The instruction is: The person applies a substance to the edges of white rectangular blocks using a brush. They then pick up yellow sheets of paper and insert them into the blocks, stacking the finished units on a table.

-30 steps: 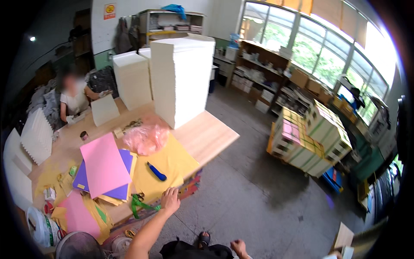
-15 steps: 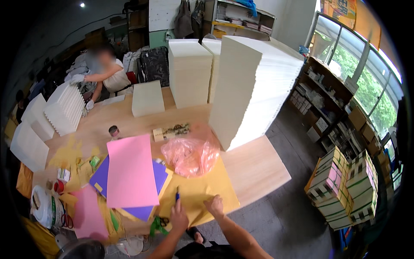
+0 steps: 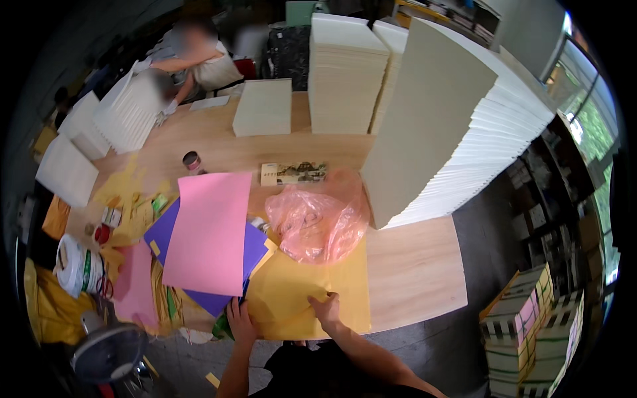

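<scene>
On the counter (image 3: 419,278), the right hand (image 3: 326,310), fingers parted, touches the yellow sheet (image 3: 279,302); the left hand (image 3: 241,322), grip unclear, is beside the purple sheet (image 3: 255,248). I can't make out what the pink bag (image 3: 322,229) and bucket (image 3: 71,266) hold.

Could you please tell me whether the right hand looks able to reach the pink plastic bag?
Probably yes: the pink plastic bag lies ahead of the right hand, with only flat yellow paper between them.

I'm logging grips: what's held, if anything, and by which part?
Cannot be told: right hand at the yellow paper, left hand beside the purple sheet.
</scene>
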Motion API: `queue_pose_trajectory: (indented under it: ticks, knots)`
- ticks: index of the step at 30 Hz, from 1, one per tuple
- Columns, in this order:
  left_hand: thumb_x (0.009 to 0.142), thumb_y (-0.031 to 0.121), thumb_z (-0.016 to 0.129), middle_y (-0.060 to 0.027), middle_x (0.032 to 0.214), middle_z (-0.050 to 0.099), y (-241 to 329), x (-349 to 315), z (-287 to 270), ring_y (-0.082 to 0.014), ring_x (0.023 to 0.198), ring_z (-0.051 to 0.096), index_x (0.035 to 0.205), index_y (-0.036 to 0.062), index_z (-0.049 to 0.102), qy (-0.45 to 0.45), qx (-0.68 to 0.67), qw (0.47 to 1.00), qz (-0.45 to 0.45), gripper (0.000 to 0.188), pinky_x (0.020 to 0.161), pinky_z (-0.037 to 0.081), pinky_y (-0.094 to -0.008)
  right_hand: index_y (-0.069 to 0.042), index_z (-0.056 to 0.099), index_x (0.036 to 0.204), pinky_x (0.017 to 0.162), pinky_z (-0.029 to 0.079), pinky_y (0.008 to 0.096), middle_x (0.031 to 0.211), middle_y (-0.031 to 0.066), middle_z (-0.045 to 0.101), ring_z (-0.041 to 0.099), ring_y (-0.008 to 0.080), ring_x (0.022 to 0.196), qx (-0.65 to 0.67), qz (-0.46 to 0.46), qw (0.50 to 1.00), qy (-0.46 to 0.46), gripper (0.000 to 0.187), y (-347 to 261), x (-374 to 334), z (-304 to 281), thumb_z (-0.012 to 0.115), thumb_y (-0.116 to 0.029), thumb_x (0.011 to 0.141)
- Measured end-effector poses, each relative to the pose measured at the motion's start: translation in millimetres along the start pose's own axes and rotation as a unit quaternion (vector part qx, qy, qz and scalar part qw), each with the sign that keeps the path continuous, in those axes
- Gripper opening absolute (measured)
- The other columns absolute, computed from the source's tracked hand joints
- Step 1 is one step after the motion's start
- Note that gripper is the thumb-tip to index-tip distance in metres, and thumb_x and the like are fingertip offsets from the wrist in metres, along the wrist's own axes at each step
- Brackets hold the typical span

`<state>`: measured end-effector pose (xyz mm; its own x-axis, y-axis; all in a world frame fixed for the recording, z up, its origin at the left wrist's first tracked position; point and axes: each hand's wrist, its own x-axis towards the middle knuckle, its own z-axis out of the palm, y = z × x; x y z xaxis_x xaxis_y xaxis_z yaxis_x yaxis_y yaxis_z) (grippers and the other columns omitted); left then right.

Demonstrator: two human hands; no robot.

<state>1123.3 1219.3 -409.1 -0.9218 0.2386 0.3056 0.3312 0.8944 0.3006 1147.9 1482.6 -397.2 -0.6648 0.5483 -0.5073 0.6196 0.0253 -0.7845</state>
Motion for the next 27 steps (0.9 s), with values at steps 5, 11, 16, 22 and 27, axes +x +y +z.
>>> queue_pose_trajectory:
  ticks: [5, 11, 16, 22, 27]
  knots:
    - [0.082, 0.003, 0.057, -0.0197, 0.133, 0.051, 9.2, 17.8, -4.3, -0.0450, 0.118, 0.048, 0.112, 0.0041, 0.059, 0.015, -0.005, 1.000, -0.026, 0.030, 0.100, 0.040, -0.0544, 0.002, 0.061, 0.093, 0.053, 0.054, 0.0334, 0.095, 0.0134, 0.066, 0.068, 0.0218, 0.072, 0.179, 0.145, 0.960, -0.160, 0.018, -7.7, 49.4, -29.7, 0.071, -0.009, 0.083]
    - [0.087, 0.003, 0.059, -0.0219, 0.122, 0.056, -13.1, 13.8, 5.4, -0.0436, 0.112, 0.050, 0.106, 0.0058, 0.060, 0.021, -0.085, 0.994, -0.067, 0.018, 0.095, 0.041, -0.0527, 0.006, 0.062, 0.105, 0.065, 0.058, 0.0331, 0.093, 0.0095, 0.065, 0.065, 0.0202, 0.077, 0.114, 0.077, 0.946, -0.294, 0.022, -33.7, 34.8, -65.8, 0.066, -0.005, 0.086]
    - [0.078, 0.004, 0.060, -0.0247, 0.119, 0.056, -7.1, 11.3, 12.1, -0.0476, 0.106, 0.050, 0.103, 0.0061, 0.058, 0.055, -0.083, 0.994, -0.046, 0.025, 0.092, 0.040, -0.0565, 0.005, 0.064, 0.101, 0.066, 0.053, 0.0297, 0.089, 0.0067, 0.065, 0.062, 0.0142, 0.075, 0.212, 0.020, 0.941, -0.265, 0.020, -1.1, 22.7, -185.4, 0.063, -0.010, 0.087]
    - [0.077, 0.002, 0.060, -0.0242, 0.119, 0.056, 12.8, 14.7, 8.5, -0.0478, 0.108, 0.051, 0.101, 0.0061, 0.058, 0.090, -0.032, 0.995, -0.027, 0.025, 0.091, 0.041, -0.0559, 0.005, 0.064, 0.107, 0.067, 0.053, 0.0296, 0.092, 0.0081, 0.067, 0.063, 0.0162, 0.077, 0.040, 0.131, 0.974, -0.182, 0.027, 104.9, 53.5, -319.8, 0.062, -0.012, 0.086]
    - [0.072, 0.013, 0.075, -0.0220, 0.131, 0.054, 124.8, 60.0, 25.4, -0.0412, 0.119, 0.051, 0.121, 0.0069, 0.056, 0.080, -0.171, 0.981, -0.041, 0.052, 0.097, 0.041, -0.0526, 0.006, 0.062, 0.110, 0.073, 0.054, 0.0309, 0.098, 0.0102, 0.067, 0.064, 0.0166, 0.084, 0.105, 0.053, 0.990, -0.075, 0.032, 142.7, 36.5, -342.9, 0.067, -0.014, 0.085]
